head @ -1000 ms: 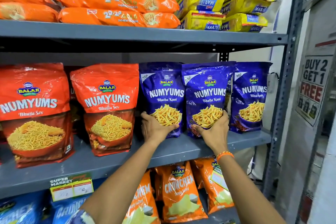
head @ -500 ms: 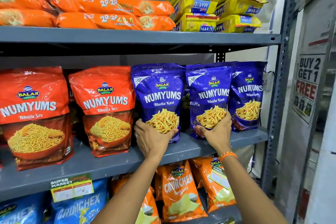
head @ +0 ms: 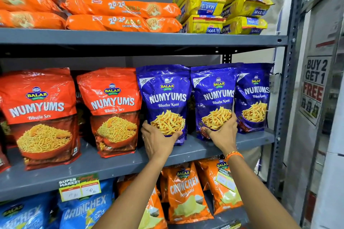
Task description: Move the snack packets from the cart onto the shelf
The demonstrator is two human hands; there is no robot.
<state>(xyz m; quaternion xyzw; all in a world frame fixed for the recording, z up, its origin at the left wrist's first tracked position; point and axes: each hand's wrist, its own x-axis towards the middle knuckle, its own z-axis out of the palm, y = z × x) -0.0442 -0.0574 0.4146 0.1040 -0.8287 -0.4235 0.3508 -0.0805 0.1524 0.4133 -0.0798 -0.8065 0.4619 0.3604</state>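
Note:
Three blue Numyums Bhatha Kani packets stand upright on the grey middle shelf (head: 115, 165). My left hand (head: 158, 138) grips the bottom of the left blue packet (head: 164, 96), which is tipped slightly and raised off the shelf. My right hand (head: 222, 134), with an orange thread on its wrist, cups the lower front of the middle blue packet (head: 216, 91). The third blue packet (head: 255, 95) stands at the right end, partly behind the middle one. The cart is out of view.
Two orange Numyums Bhujia Sev packets (head: 111, 106) stand left of the blue ones. Cookie rolls (head: 121, 9) and Marie packs (head: 204, 3) fill the top shelf. Crunchex bags (head: 186, 193) sit below. A steel upright (head: 284, 98) and a "Buy 2 Get 1 Free" poster (head: 314, 83) bound the right.
The left blue packet has shifted left toward the orange packets and forward in my left hand. The middle packet has barely moved. The view has moved closer.

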